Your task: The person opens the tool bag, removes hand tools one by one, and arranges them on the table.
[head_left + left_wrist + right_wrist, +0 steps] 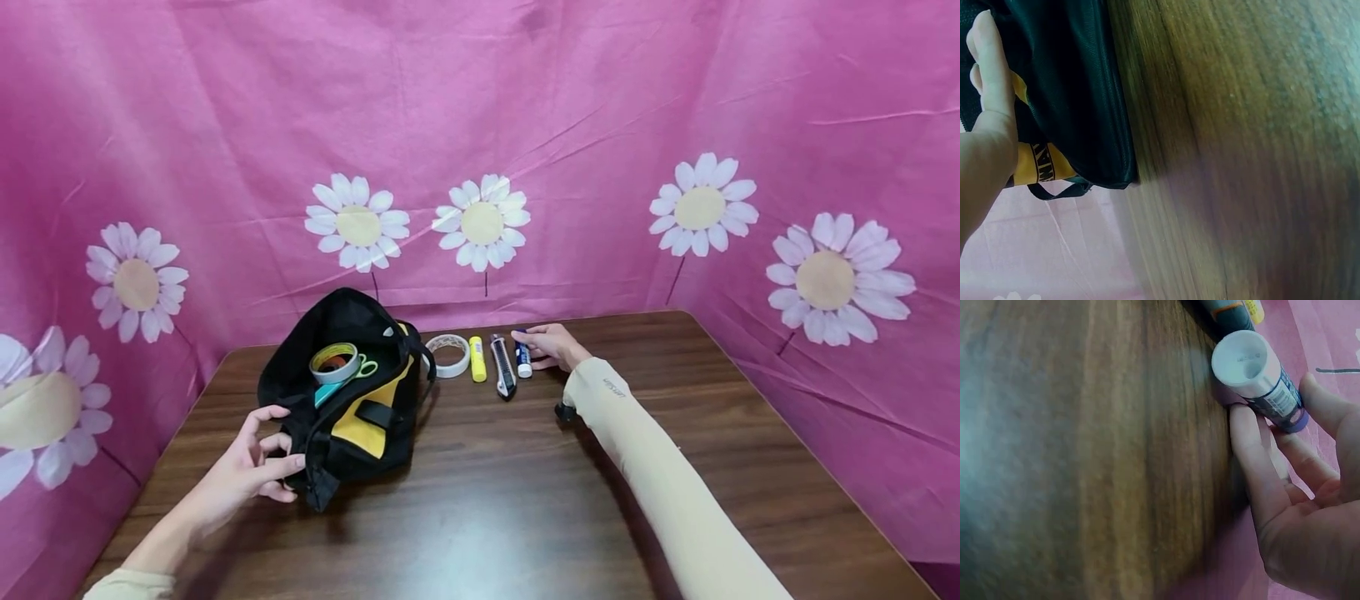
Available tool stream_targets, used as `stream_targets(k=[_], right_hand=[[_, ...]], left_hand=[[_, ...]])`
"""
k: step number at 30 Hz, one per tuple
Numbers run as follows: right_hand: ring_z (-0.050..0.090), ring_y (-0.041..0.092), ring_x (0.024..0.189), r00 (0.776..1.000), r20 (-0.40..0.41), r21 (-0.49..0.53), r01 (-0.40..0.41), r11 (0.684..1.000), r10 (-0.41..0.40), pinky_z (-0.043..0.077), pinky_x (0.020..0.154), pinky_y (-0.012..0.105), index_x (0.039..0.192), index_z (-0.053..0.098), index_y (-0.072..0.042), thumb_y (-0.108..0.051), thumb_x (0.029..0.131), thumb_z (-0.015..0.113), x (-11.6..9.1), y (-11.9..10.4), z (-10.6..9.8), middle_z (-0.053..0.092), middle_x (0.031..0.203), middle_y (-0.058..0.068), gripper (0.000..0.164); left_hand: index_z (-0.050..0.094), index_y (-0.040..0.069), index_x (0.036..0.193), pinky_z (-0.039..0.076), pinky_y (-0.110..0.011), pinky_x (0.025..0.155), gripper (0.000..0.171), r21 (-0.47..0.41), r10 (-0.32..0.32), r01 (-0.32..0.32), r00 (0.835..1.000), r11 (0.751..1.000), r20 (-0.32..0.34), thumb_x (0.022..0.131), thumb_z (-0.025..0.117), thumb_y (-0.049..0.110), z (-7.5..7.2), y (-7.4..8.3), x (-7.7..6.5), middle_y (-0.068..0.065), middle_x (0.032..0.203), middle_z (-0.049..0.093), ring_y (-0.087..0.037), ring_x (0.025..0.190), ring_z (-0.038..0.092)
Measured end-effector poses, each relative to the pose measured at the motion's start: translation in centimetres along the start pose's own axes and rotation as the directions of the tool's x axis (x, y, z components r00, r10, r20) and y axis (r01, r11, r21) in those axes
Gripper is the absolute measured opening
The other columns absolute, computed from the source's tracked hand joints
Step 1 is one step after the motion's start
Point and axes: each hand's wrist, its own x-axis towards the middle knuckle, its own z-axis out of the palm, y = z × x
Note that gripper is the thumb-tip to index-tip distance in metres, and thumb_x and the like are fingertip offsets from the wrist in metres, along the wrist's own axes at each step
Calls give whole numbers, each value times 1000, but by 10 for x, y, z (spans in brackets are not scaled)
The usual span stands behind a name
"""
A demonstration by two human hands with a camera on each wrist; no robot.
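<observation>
On the table's left side stands a black and yellow tool bag (375, 408), its top open. My left hand (251, 462) grips the bag's near left end between thumb and fingers; in the left wrist view part of that hand (994, 81) lies against the black fabric. Inside the bag are a tape roll (334, 364), a teal item (327, 392) and scissors with green handles (367, 367). Toward the back, my right hand (553, 346) pinches a blue and white glue stick (523, 358). The right wrist view shows its white end (1247, 359) facing the camera, with fingertips at its sides.
Between bag and glue stick, a white tape roll (448, 357), a yellow tube (477, 360) and a box cutter (502, 368) lie in a row. The brown wooden table (480, 500) meets a pink flowered cloth (585, 108) behind and at both sides.
</observation>
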Motion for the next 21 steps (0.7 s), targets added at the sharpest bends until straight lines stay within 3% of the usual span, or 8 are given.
stream_targets(k=[8, 15, 21], right_hand=[[68, 24, 102, 1000, 13, -31, -6, 1000, 6, 62, 76, 35, 144, 52, -2, -38, 94, 74, 3, -2, 4, 64, 128, 18, 65], [67, 25, 103, 1000, 13, -44, 3, 999, -3, 62, 74, 36, 134, 62, -2, -29, 95, 74, 4, -3, 10, 67, 120, 17, 49], [66, 26, 104, 1000, -8, -42, -9, 999, 8, 62, 73, 36, 137, 58, -1, -31, 97, 71, 3, -2, 6, 64, 124, 18, 51]], left_hand=[[21, 23, 139, 60, -56, 64, 62, -42, 35, -34, 999, 999, 8, 98, 57, -8, 0, -3, -3, 1, 98, 46, -19, 67, 69], [19, 23, 138, 59, -58, 65, 62, -41, 21, -21, 1000, 999, 21, 99, 56, -7, -1, -3, -5, 4, 95, 51, -29, 59, 68], [19, 24, 138, 59, -60, 67, 63, -23, -8, 8, 1000, 1000, 4, 98, 59, -5, 0, -2, 0, 3, 96, 48, -24, 62, 69]])
